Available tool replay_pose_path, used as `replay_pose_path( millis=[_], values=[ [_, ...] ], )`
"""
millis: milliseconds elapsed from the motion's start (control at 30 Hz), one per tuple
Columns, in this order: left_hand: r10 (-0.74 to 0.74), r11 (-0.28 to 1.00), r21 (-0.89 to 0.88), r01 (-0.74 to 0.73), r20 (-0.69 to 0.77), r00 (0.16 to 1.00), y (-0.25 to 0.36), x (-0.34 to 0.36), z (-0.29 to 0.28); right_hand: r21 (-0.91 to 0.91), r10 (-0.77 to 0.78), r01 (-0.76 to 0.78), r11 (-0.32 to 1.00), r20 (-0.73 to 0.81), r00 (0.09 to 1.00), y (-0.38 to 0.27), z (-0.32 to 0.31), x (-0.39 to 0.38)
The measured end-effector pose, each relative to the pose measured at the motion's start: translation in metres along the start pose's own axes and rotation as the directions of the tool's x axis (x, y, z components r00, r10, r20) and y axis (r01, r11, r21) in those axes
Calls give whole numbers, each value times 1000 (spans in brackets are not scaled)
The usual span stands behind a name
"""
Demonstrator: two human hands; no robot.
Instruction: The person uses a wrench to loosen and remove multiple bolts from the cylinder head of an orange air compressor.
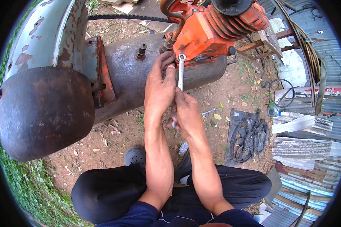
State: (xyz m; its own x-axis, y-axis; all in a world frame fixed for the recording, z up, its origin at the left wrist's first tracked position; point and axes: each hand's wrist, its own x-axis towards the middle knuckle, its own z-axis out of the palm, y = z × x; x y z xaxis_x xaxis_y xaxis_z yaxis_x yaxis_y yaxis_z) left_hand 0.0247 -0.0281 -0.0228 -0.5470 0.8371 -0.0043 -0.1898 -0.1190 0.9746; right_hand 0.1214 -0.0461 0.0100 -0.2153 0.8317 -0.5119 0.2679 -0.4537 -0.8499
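My right hand (187, 109) is closed around the shaft of a silver wrench (181, 73). The wrench's ring end points up at the lower edge of an orange, finned compressor pump (201, 36). Just left of the wrench, my left hand (161, 83) reaches to the pump's base below a brass-coloured fitting (167, 46). Its fingers are bent together there, and whatever they grip is hidden. The pump sits on a dark, worn cylindrical tank (121, 56), which carries a small upright valve (141, 51).
A large rusty motor housing (45, 109) stands at left on an orange bracket (105, 72). A black belt (129, 17) runs behind. On the dirt lie another wrench (209, 112), a black tray of dark parts (246, 136) and a small bottle (273, 110). Corrugated sheets (310, 189) lie at right.
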Motion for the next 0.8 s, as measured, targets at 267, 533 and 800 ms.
replay_pose_path(
  millis=[267,533,800],
  values=[
    [53,998,33,-52,-24,998,-1,4,0,-305,31,23,952,169,985,-18,-81,24],
    [107,990,103,-101,-57,993,-4,7,2,-516,117,29,856,249,961,-81,-104,22],
    [67,984,170,-53,-79,995,9,1,3,-488,-75,79,869,27,997,-79,-92,-24]
  ],
)
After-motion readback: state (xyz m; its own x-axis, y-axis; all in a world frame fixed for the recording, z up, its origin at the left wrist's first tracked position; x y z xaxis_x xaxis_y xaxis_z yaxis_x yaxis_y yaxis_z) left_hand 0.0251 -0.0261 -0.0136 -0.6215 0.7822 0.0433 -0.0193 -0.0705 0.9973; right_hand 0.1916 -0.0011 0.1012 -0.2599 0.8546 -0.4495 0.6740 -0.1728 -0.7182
